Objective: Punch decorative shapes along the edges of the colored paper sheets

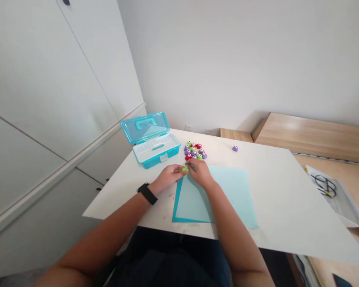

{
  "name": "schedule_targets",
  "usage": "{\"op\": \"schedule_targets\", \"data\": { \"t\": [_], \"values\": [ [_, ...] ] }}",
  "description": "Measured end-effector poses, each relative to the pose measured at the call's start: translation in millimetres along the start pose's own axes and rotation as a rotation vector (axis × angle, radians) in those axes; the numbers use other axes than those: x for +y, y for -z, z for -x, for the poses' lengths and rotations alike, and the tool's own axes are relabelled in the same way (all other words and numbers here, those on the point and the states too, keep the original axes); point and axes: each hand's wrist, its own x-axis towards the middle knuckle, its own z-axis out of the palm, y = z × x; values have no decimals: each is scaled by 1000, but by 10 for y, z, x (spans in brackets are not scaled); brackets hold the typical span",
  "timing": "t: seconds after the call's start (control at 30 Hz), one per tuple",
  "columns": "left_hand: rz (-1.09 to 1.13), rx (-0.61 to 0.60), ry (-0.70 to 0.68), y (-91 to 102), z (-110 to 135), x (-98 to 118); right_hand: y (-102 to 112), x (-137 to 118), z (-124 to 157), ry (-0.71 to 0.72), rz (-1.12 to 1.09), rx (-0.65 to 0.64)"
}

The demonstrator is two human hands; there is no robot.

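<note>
Item: small green plastic craft punch (184, 169), rounded and knob-like. Position: near-centre of the white matt table (287, 199), at the far left corner of the pale blue paper sheet (227, 191), between both hands.

Left hand (169, 174): fingers drawn together, tips pinched on the left side of the item. Black wristwatch (147, 193) on the wrist.

Right hand (201, 171): fingers curled down together, tips against the right side of the item. Impossible to tell whether clamped or merely resting.

Handling, by judgement: light, rigid, smooth-shelled and probably a little slippery. Best taken by thumb and forefinger across the two sides. Not fragile. Sheet beneath: thin, limp, easily creased or dragged.

Nearby:
- Cluster of small purple, red and green plastic punches (194, 151), close-packed, just beyond the hands.
- Single purple plastic punch (235, 148), apart, far right of the cluster.
- Teal translucent plastic carry-case (155, 145), lid open and upright, white tray inside, far left on the table.
- Light wooden bench top (314, 131), smooth-grained, beyond the table to the right.
</note>
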Motion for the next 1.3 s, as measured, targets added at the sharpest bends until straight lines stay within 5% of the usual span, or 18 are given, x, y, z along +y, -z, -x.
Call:
{"op": "schedule_targets", "data": {
  "t": [0.4,0.53,0.73,0.87,1.03,1.17,1.3],
  "values": [
    [-8,120,163,258,77,128,-7,84,12,-45,-14,15],
    [229,145,192,325,135,168,-24,56,27,-51,-21,11],
    [663,5,269,433,225,310,96,8,16,-64,-79,36],
    [743,6,245,528,297,380,572,-36,57,-96,-128,46],
    [677,46,255,616,387,388,1588,-7,356,-136,-189,128],
    [659,20,293,632,409,340,2300,278,695,-270,-170,246],
    [674,10,302,610,391,273,2755,575,955,-417,-117,318]
  ]
}}
